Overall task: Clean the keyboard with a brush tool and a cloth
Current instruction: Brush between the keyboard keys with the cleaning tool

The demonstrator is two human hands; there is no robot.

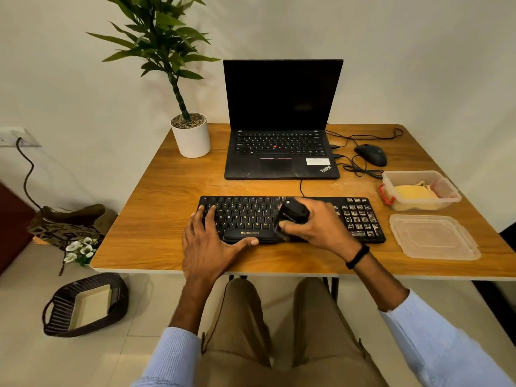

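Observation:
A black keyboard (245, 216) lies near the front edge of the wooden table (167, 191). Pale dust or debris speckles its number pad at the right end. My left hand (208, 238) lies flat on the keyboard's left part, fingers spread, thumb along its front edge. My right hand (318, 223) grips a black brush tool (291, 215) and presses it down on the keys right of centre. A yellow cloth (413, 194) sits inside a clear plastic box (446, 188) at the right.
An open black laptop (279, 152) stands behind the keyboard, a wired mouse (371, 155) and cables to its right. The box's clear lid (434, 237) lies at the front right. A potted plant (191, 138) stands at the back left. A basket (83, 305) sits on the floor.

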